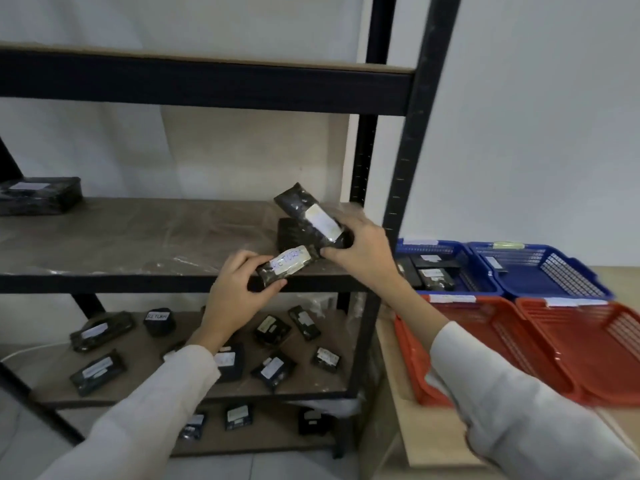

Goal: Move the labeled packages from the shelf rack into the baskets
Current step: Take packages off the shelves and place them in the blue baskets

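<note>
My left hand [239, 289] grips a black wrapped package [287, 266] with a white label reading RETURN, at the front edge of the middle shelf [138, 237]. My right hand [363, 254] holds a second black labeled package [311, 216] tilted above that shelf's right end. Another dark package [289, 232] lies on the shelf behind them. Two blue baskets [450, 251] [540, 268] and two red baskets [460, 337] [581, 341] stand to the right of the rack. The left blue basket holds a few black packages [434, 277].
A large black package [38, 195] lies at the middle shelf's far left. Several labeled packages [270, 368] are scattered on the lower shelf, and a few more [239, 415] on the bottom one. The rack's black upright [412, 168] stands between shelf and baskets. The baskets sit on a wooden table [433, 431].
</note>
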